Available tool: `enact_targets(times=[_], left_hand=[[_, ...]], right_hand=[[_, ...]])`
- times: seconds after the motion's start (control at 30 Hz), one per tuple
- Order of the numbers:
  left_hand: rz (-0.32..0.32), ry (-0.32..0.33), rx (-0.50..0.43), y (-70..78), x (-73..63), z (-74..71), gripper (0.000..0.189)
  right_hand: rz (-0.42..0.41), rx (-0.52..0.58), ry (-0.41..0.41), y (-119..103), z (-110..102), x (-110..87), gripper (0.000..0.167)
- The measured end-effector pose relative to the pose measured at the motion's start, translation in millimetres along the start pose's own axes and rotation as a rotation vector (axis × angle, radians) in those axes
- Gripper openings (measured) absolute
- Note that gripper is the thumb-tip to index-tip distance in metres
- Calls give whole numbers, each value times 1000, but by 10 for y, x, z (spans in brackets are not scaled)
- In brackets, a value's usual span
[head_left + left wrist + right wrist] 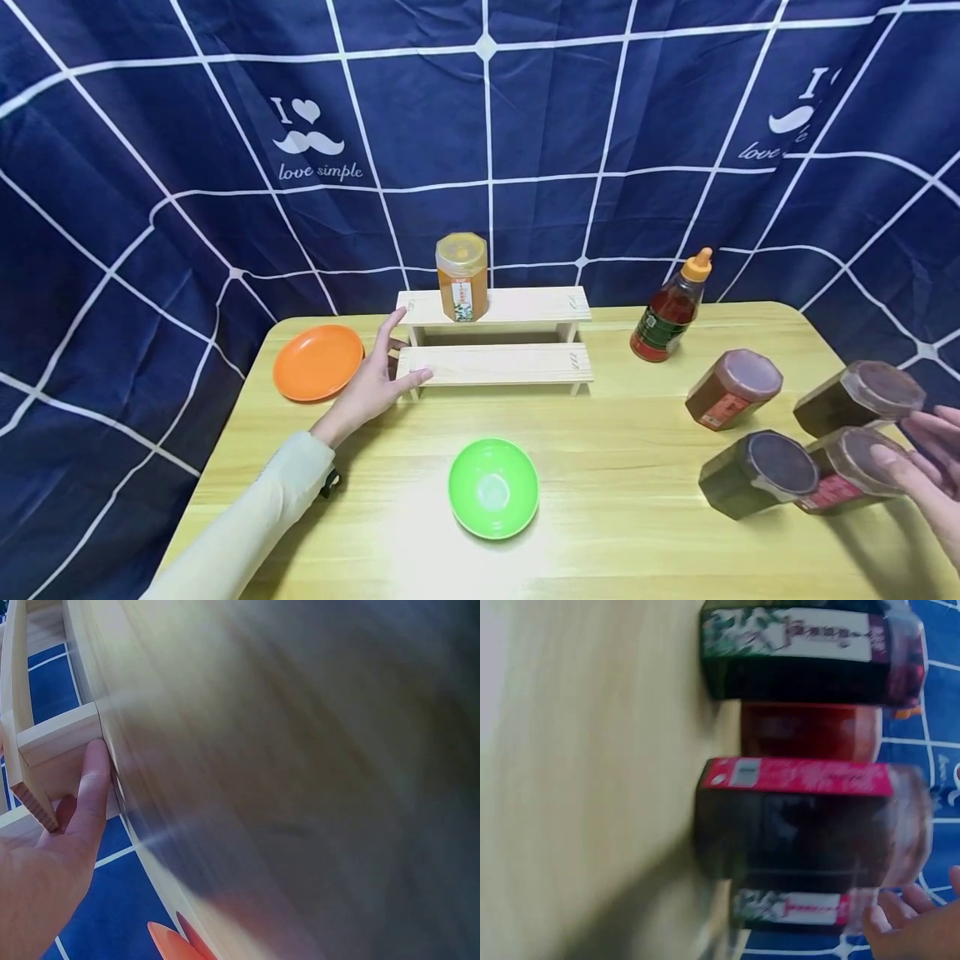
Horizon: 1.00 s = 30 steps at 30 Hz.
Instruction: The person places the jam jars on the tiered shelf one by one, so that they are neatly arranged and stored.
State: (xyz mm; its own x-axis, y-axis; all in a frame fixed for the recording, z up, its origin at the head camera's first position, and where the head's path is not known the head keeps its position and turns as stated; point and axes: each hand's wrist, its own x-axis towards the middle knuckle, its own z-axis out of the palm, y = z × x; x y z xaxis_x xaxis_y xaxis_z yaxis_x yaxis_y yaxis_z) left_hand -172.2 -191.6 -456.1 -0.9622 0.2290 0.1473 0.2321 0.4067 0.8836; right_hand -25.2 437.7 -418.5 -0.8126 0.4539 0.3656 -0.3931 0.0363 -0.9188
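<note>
My left hand (375, 379) grips the left end of a two-step wooden rack (495, 364), its thumb lying over the lower step. In the left wrist view, a finger reaches along the end of the rack's leg (60, 735). On the upper step stands a jar (462, 283) of amber contents with a yellow lid. At the far right, my right hand (933, 467) is spread beside the lids of two dark jars, holding nothing. The nearer jar (843, 467) has a pink-red label; the farther jar (840, 404) stands behind it.
An orange plate (318, 363) lies left of the rack, and a green bowl (493, 492) sits in front. Right of the rack stand a red sauce bottle (667, 312) with an orange cap, a reddish-brown jar (731, 392) and a dark green jar (753, 475). A blue curtain (420, 100) surrounds the table.
</note>
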Motion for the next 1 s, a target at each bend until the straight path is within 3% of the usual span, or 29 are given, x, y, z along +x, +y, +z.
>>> enact_targets(times=[0.1, 0.37, 0.63, 0.8, 1.0], left_hand=[[-5, 1, 14, -5, 5, -2, 110], [-8, -6, 41, -11, 36, 15, 110], [-8, 2, 39, -27, 29, -2, 110], [-9, -1, 39, -24, 35, 3, 109], [-17, -2, 31, -18, 27, 9, 110]], right_hand=[[15, -27, -6, 46, -53, -12, 66], [29, -47, -121, 201, -207, -26, 83], [-80, -20, -326, 387, -214, -107, 108], [-120, -32, -323, 418, -220, -128, 113], [-94, -83, -354, 393, -248, -94, 106]])
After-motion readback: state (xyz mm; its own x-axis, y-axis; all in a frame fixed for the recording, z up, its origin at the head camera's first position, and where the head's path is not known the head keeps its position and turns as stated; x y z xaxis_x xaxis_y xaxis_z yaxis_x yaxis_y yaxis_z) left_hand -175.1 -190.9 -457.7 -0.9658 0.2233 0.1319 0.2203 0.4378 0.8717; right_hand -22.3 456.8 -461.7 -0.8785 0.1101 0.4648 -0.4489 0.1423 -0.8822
